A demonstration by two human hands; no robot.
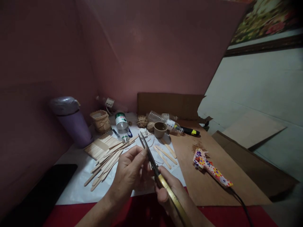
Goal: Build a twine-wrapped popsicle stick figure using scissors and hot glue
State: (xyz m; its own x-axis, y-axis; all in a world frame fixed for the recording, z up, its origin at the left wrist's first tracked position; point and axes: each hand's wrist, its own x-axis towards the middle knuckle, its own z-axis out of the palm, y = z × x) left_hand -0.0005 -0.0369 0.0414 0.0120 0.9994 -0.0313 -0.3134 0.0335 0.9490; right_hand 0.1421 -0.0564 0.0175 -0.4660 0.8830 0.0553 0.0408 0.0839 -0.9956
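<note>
In the head view, my right hand (174, 186) grips a pair of scissors (169, 189) with dark blades and gold-coloured handles. Its blades point up and away from me, slightly apart. My left hand (132, 167) is pinched closed right beside the blades; whatever lies between its fingertips is too small or hidden to make out. Just beyond the left hand, a loose pile of wooden craft sticks (106, 165) spreads over white paper. A few more craft sticks (165, 153) lie past the blades, near a small brown cup (160, 130).
A purple tumbler (74, 126), a decorated pot (100, 121) and plastic bottles (122, 127) stand or lie at the back, with twine balls (142, 121) and a black-yellow cutter (191, 131). Right, a flowered glue gun (209, 167) rests on brown cardboard (227, 195), its cord trailing forward.
</note>
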